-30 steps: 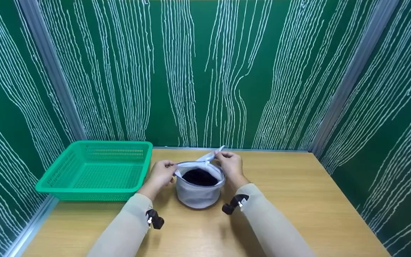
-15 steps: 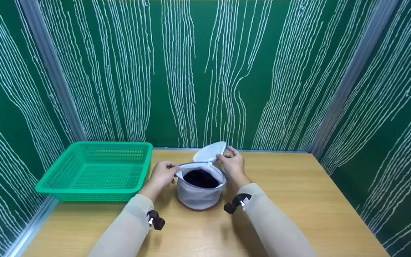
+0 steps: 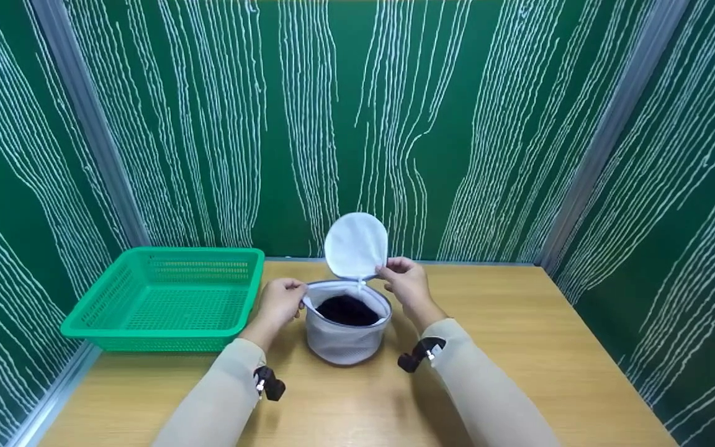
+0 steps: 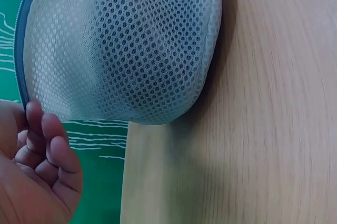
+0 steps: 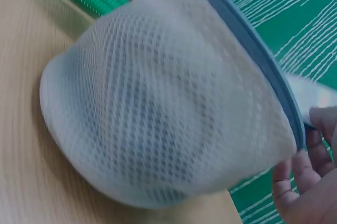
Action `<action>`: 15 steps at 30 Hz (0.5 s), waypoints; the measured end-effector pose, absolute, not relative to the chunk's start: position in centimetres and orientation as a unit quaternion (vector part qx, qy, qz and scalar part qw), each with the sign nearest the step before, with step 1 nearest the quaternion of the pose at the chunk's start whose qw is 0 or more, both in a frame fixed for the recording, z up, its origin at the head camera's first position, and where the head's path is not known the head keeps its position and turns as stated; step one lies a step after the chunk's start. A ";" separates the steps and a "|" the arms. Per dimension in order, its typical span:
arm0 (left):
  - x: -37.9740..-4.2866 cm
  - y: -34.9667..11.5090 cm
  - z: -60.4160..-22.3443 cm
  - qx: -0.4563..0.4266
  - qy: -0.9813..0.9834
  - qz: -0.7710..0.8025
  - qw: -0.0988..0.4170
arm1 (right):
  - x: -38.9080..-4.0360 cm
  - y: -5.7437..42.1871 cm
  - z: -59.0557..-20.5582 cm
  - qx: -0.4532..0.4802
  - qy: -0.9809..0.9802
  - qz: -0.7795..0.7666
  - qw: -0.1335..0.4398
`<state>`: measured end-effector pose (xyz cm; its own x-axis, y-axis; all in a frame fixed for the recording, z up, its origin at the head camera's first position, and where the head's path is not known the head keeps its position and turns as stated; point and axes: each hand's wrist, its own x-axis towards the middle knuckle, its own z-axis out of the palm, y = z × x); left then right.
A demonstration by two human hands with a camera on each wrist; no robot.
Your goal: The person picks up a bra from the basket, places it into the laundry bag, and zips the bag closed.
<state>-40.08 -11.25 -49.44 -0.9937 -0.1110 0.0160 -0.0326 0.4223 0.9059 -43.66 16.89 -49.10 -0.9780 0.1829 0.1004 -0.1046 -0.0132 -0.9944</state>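
Note:
A white mesh laundry bag (image 3: 344, 343) with a grey zipper rim stands upright on the table in the head view, its mouth uncovered. Something black (image 3: 348, 310) lies inside; its kind cannot be made out. The round white lid (image 3: 356, 244) stands up behind the mouth. My left hand (image 3: 280, 302) pinches the rim on the left, and the left wrist view shows its thumb and forefinger at the zipper edge (image 4: 20, 58). On the right, my right hand (image 3: 409, 287) pinches the lid's lower right edge, close to the zipper pull (image 3: 361, 284).
A green plastic basket (image 3: 171, 304) with slotted walls stands on the left of the wooden table (image 3: 506, 347). Green panels (image 3: 512, 124) with white wavy lines rise behind the table and along both sides.
My right hand has raised the lid from folded and edge-on to upright, its round face showing, and has moved slightly right. The left hand keeps its hold on the rim.

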 end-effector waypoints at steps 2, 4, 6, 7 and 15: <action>-40.1 -11.2 -49.4 0.045 -0.843 -0.535 0.035 | -43.6 17.3 -49.1 -0.015 -0.706 0.700 0.104; -40.1 -11.2 -49.3 0.045 -0.839 -0.541 0.035 | -43.6 17.5 -49.2 -0.002 -0.711 0.695 0.107; -40.2 -11.2 -49.3 0.044 -0.836 -0.546 0.036 | -43.6 17.7 -49.2 0.012 -0.710 0.696 0.109; -40.2 -11.2 -49.3 0.044 -0.836 -0.546 0.038 | -43.5 17.8 -49.3 0.017 -0.708 0.697 0.110; -40.0 -11.2 -49.4 0.038 -0.824 -0.563 0.051 | -43.1 18.1 -49.6 0.064 -0.733 0.661 0.146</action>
